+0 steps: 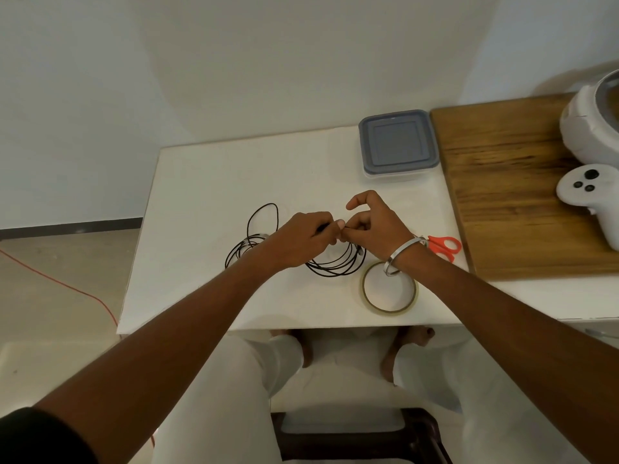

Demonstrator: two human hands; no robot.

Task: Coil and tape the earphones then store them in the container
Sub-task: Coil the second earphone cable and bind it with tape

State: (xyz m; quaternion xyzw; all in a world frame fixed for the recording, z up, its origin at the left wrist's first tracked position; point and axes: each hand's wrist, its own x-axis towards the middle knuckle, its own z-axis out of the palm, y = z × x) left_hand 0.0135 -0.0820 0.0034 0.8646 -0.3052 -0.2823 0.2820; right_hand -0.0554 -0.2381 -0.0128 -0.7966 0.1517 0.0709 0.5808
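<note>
Black earphones (338, 267) hang in several loops below my two hands over the white table (207, 182). More of the black cable (254, 229) lies loose on the table to the left. My left hand (303, 239) grips the cable with curled fingers. My right hand (371, 222) pinches the cable right beside it, index finger raised. A tape roll (365, 296) lies flat under my right wrist. The container (398, 145) with a grey lid stands shut at the table's back right.
Orange-handled scissors (443, 247) lie behind my right wrist. A wooden board (509, 192) to the right carries a white controller (589, 195) and a white appliance (593, 125). A red cord (83, 293) runs over the floor at left.
</note>
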